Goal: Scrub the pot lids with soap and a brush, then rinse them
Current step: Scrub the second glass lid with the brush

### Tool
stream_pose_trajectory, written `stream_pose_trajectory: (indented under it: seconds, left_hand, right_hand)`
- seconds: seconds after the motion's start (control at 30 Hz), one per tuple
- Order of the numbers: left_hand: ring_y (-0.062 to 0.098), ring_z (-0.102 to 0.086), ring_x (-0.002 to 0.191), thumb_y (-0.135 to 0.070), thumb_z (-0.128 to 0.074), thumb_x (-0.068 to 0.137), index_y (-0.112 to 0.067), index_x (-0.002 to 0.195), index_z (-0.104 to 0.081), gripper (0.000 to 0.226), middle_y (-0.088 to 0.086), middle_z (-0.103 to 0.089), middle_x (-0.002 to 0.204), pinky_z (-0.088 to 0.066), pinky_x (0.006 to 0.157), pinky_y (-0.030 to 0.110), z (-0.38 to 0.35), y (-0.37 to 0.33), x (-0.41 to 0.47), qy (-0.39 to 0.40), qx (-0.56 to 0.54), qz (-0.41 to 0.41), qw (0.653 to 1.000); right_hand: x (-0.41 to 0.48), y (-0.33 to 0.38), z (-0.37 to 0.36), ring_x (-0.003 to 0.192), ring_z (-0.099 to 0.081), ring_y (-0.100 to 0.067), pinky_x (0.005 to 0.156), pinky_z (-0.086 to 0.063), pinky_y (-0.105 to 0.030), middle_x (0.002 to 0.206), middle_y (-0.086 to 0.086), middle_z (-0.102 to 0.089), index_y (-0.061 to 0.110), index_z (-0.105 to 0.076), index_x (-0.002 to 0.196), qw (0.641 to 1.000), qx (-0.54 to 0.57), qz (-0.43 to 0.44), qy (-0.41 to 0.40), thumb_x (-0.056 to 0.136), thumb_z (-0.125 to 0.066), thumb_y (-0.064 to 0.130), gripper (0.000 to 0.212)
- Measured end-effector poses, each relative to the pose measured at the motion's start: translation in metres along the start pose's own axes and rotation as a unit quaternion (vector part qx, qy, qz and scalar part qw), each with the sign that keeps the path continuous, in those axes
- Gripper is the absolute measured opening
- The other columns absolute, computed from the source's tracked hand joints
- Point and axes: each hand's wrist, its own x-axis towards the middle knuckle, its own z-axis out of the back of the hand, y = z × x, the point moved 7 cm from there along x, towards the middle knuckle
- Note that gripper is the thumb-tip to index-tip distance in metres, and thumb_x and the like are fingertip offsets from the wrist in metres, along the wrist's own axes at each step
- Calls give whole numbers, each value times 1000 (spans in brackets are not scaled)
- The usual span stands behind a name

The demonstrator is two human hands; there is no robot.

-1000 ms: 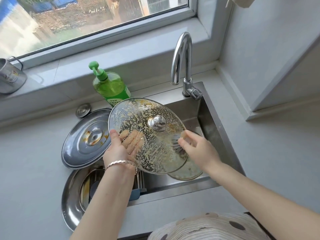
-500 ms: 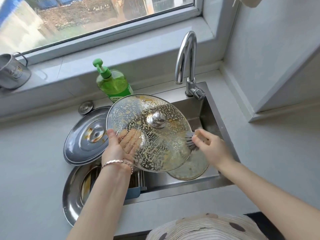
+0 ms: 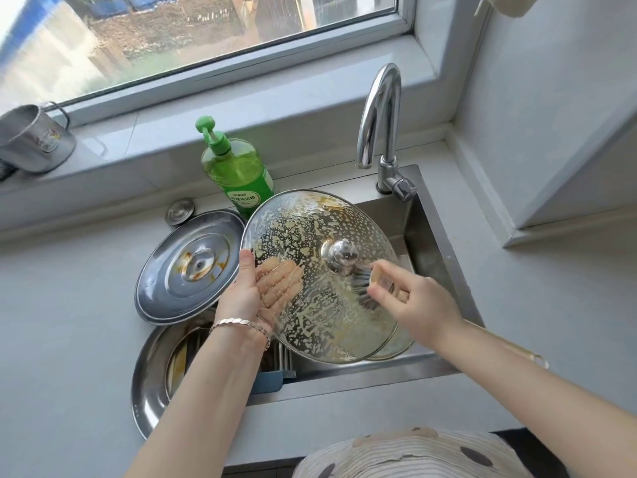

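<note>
The left grip (image 3: 248,294) is holding the glass lid (image 3: 310,236) tilted over the sink (image 3: 431,243), pinching its left rim: the thumb is lying on top and the fingers (image 3: 279,281) are showing flat through the glass from below. Suds and yellowish residue are covering the lid. The right grip (image 3: 417,305) is curling round the brush (image 3: 365,288), pressing its bristles against the lid just beside the knob (image 3: 339,251). A second glass lid (image 3: 396,346) is lying in the sink, mostly hidden under the held one. A stained steel lid (image 3: 193,267) is resting on the counter (image 3: 69,305) left of the sink, overlapping another steel lid (image 3: 148,384) nearer the person. The green soap (image 3: 238,174) is standing behind the lids, left of the tap (image 3: 379,115). A mug (image 3: 34,139) is sitting on the windowsill.
</note>
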Motion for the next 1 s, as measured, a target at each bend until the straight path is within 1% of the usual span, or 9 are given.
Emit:
stream_pose_trajectory:
  seconds: [0.13, 0.2, 0.27, 0.33, 0.47, 0.57, 0.67, 0.8, 1.0]
  left_hand:
    - [20, -69, 56, -40, -43, 95, 0, 84, -56, 43, 12, -71, 67, -57, 59, 33, 4, 1, 3, -12, 21, 2, 1000]
    - [21, -69, 54, -39, -42, 96, 1, 87, -55, 43, 16, -69, 75, -57, 57, 34, 7, 4, 7, -17, 37, 16, 999]
    - [22, -69, 53, -39, -43, 95, 3, 90, -55, 44, 19, -67, 81, -57, 53, 33, 8, 9, 10, -14, 58, 38, 997]
    - [22, -68, 52, -40, -44, 95, 3, 91, -55, 45, 19, -67, 80, -57, 47, 31, 5, 14, 12, -4, 79, 58, 995]
    - [22, -67, 49, -40, -44, 95, 4, 96, -55, 45, 20, -68, 75, -52, 38, 25, -12, 21, 9, 38, 116, 92, 988]
    - [21, -67, 49, -40, -44, 95, 2, 92, -56, 43, 17, -69, 66, -53, 40, 26, -21, 18, 9, 68, 141, 109, 982]
    - [23, -70, 58, -38, -43, 96, 0, 95, -56, 40, 20, -69, 81, -57, 49, 29, -33, 7, 8, 119, 156, 111, 974]
    - [26, -70, 83, -24, -48, 95, -7, 111, -53, 23, 22, -66, 106, -59, 72, 33, -48, -6, 8, 175, 126, 34, 976]
    - [32, -68, 95, -36, -41, 95, -19, 102, -62, 28, 15, -71, 102, -53, 86, 45, -47, 34, -13, 187, 140, 24, 972]
  right_hand:
    - [15, -63, 9, 99, -57, -22, 73, -42, -31, 102, 5, -64, 39, -53, 108, 979, -30, -200, 4, 92, -43, 48, 21]
    - [16, -66, 15, 105, -54, -22, 77, -40, -29, 117, 0, -61, 26, -53, 120, 973, 55, -220, -42, 91, -49, 45, 35]
    - [19, -50, 29, 90, -55, -17, 66, -38, -26, 97, 5, -62, 20, -57, 104, 967, 137, -180, -114, 82, -64, 45, 35]
    - [23, -24, 31, 73, -53, -13, 61, -38, -24, 76, 8, -56, 21, -54, 84, 972, 170, -130, -95, 69, -77, 45, 36]
    - [23, 6, -4, 80, -61, -3, 76, -50, -28, 86, 14, -65, 25, -61, 91, 988, 125, -75, 53, 60, -82, 42, 41]
    - [23, 4, -3, 78, -65, -5, 75, -54, -28, 81, 11, -70, 25, -65, 85, 986, 151, -67, 6, 65, -79, 36, 27]
    - [21, 2, -1, 66, -62, -6, 63, -50, -24, 68, 9, -67, 21, -63, 71, 981, 169, -87, -31, 68, -74, 27, 14]
    - [27, -5, -3, 42, -49, -9, 44, -40, -19, 48, 2, -54, 9, -58, 61, 920, 335, -187, -80, 71, -70, 9, 16]
    - [41, -12, -4, 49, -48, -12, 36, -31, -16, 52, 1, -54, 9, -53, 74, 826, 461, -302, -117, 76, -69, 20, 19]
